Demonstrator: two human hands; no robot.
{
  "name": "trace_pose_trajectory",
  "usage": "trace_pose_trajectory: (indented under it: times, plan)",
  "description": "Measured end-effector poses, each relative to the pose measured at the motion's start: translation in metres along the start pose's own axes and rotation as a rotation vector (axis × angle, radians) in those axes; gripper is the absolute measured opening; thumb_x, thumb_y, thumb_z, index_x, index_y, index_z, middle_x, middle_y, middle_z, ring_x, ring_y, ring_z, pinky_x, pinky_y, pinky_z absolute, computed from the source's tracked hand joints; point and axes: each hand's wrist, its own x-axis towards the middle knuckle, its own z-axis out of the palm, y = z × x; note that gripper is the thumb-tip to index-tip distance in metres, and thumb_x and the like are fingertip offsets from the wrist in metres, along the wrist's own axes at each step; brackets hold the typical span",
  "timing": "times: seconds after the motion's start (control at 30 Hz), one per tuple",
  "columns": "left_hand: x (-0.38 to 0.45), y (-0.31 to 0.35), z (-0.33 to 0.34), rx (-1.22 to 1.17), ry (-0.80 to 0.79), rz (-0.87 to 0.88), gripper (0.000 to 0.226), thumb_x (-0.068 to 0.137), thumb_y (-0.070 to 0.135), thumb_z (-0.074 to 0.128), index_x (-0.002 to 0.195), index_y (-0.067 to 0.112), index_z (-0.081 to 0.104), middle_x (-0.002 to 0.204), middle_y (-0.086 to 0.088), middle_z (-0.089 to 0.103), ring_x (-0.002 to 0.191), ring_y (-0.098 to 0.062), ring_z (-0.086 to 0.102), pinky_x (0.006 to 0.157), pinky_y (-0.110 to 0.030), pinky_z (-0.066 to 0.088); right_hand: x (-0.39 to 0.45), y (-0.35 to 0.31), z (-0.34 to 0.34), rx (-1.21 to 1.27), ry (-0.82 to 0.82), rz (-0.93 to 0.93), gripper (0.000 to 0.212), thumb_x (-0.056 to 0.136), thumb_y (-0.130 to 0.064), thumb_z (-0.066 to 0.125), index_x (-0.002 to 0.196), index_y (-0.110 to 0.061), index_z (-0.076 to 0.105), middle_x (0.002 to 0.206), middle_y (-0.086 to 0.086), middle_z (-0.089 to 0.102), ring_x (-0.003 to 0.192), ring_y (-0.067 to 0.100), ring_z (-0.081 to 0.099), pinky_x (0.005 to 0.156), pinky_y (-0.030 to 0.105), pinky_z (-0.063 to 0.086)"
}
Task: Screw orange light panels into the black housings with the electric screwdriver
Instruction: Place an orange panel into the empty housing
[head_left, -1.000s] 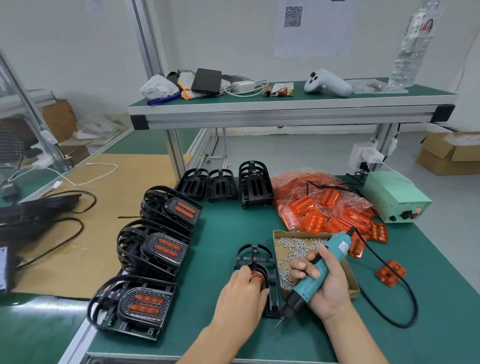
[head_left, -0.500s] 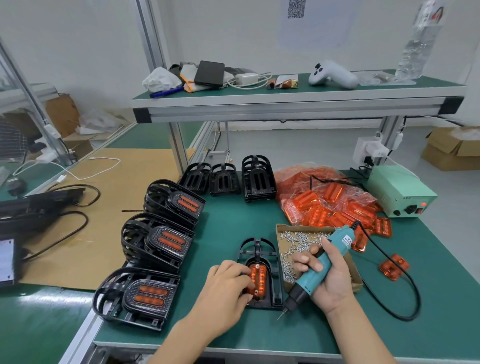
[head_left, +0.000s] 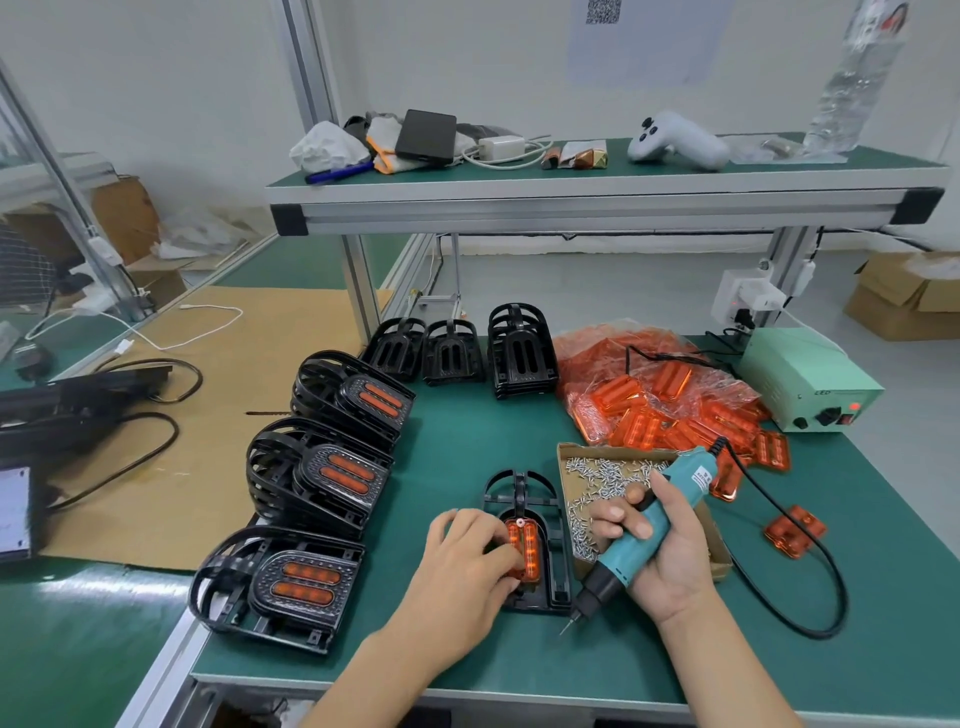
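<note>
Head view: the flat black plastic housing (head_left: 524, 545) lay on the green bench mat (head_left: 467, 447), just left of the shallow cardboard tray of small silver screws (head_left: 608, 480). An orange ribbed light panel (head_left: 523, 545) sat in the housing's middle recess. The left hand (head_left: 467, 566) rested over the housing's left side, fingers curled, tips pinching the panel's left edge; a second before, that hand had covered the recess and only a sliver of orange showed. Half a second before, the panel was already seated, the hand much the same. The right hand (head_left: 660, 551) gripped the teal electric screwdriver (head_left: 639, 540), fingers wrapped round the barrel, bit angled down and hanging just right of the housing's near corner, clear of the panel, as in both earlier frames. Left of the housing stood three stacks of finished housings (head_left: 317, 478); behind it, empty black housings (head_left: 519, 358); behind the tray, a clear bag of orange panels (head_left: 654, 400).
</note>
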Motion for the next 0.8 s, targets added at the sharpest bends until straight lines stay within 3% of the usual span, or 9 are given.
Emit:
trace_pose_trajectory:
  times: [0.1,0.2,0.37,0.5,0.67,0.8]
  plan:
    - [0.001,0.0,0.002,0.091,-0.033,0.034,0.008,0.092,0.035,0.065,0.099,0.03,0.065,0.128,0.011,0.054,0.134,-0.018,0.043,0.12,-0.05,0.029,0.0,0.0,-0.001,-0.004,0.003,-0.003,0.048,0.06,-0.034,0.1,0.072,-0.013,0.059,0.048,-0.003,0.039,0.065,0.015,0.048,0.055,0.024,0.048]
    - [-0.001,0.0,0.001,-0.014,-0.034,0.017,0.006,0.099,0.029,0.059,0.1,0.026,0.064,0.144,0.009,0.05,0.149,-0.016,0.028,0.126,-0.045,0.016,0.0,0.0,-0.001,-0.005,0.002,-0.002,0.047,0.061,-0.034,0.1,0.072,-0.013,0.059,0.049,-0.003,0.039,0.066,0.015,0.048,0.055,0.024,0.048]
    - [-0.005,0.0,-0.005,-0.232,0.012,0.004,0.007,0.1,0.022,0.061,0.098,0.017,0.065,0.14,0.006,0.057,0.14,-0.01,0.043,0.125,-0.032,0.021,0.0,0.0,-0.001,0.008,0.005,0.003,0.047,0.061,-0.033,0.099,0.072,-0.012,0.059,0.049,-0.003,0.039,0.066,0.015,0.048,0.056,0.024,0.048]
    - [-0.012,-0.001,-0.003,-0.239,-0.041,0.012,0.008,0.1,0.022,0.061,0.098,0.017,0.066,0.132,0.005,0.064,0.126,-0.011,0.056,0.119,-0.034,0.034,-0.001,0.0,-0.001,0.017,0.001,0.009,0.046,0.062,-0.033,0.099,0.072,-0.013,0.059,0.049,-0.003,0.039,0.065,0.015,0.049,0.056,0.024,0.049]
    - [-0.011,-0.003,-0.005,-0.168,-0.097,0.039,0.007,0.101,0.03,0.053,0.101,0.025,0.059,0.125,0.013,0.063,0.13,-0.004,0.049,0.127,-0.036,0.014,-0.001,0.001,0.0,0.009,0.0,0.006,0.047,0.061,-0.033,0.1,0.072,-0.013,0.059,0.049,-0.003,0.039,0.065,0.015,0.048,0.056,0.024,0.049]
    - [-0.01,-0.004,-0.004,-0.156,-0.068,0.036,0.018,0.101,0.039,0.052,0.114,0.029,0.058,0.121,0.015,0.062,0.128,-0.004,0.048,0.126,-0.036,0.015,-0.001,0.0,0.001,0.008,-0.002,0.007,0.047,0.061,-0.033,0.1,0.072,-0.012,0.059,0.049,-0.002,0.039,0.065,0.015,0.048,0.056,0.024,0.049]
